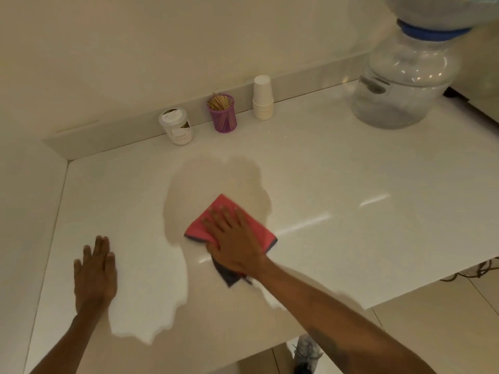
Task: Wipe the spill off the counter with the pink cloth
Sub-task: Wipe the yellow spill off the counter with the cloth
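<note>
A pale brownish spill (205, 182) spreads over the middle of the white counter (337, 171). The pink cloth (224, 209), with a dark edge, lies flat on the spill's near right part. My right hand (235, 238) presses down on the cloth with fingers spread, covering most of it; a dark corner of the cloth sticks out under my wrist. My left hand (94, 273) rests flat on the counter to the left, fingers apart, holding nothing.
Along the back wall stand a white lidded jar (176, 126), a purple holder of wooden sticks (222, 113) and a stack of white paper cups (262, 98). A large clear water jug (405, 79) sits at the back right. The counter's edge runs at the lower right, with floor below.
</note>
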